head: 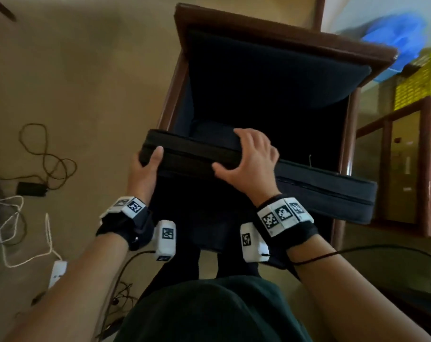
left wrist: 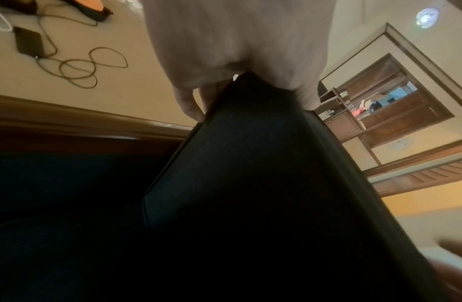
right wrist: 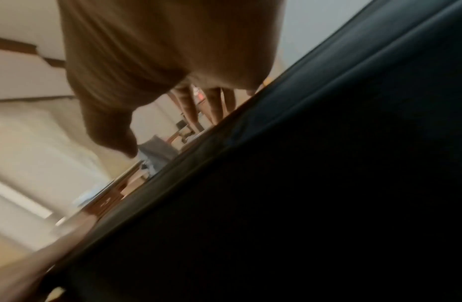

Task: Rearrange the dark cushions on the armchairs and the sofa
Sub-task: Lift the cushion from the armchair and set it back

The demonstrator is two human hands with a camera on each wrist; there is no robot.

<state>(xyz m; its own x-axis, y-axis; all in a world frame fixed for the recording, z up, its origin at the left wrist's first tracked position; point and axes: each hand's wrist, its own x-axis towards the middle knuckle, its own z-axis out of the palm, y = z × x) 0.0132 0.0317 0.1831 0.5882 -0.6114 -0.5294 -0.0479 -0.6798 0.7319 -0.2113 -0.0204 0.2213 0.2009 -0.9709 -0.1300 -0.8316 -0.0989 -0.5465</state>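
Both hands' grip on cushion (head: 308,191)

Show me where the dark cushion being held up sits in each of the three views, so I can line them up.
Head view: the dark cushion runs as a band across the centre, left hand at its left end, right hand on its top edge.
Left wrist view: it fills the centre and lower right.
Right wrist view: it fills the lower right half.
Shared landmark: the armchair's wooden frame, at the left in the left wrist view.
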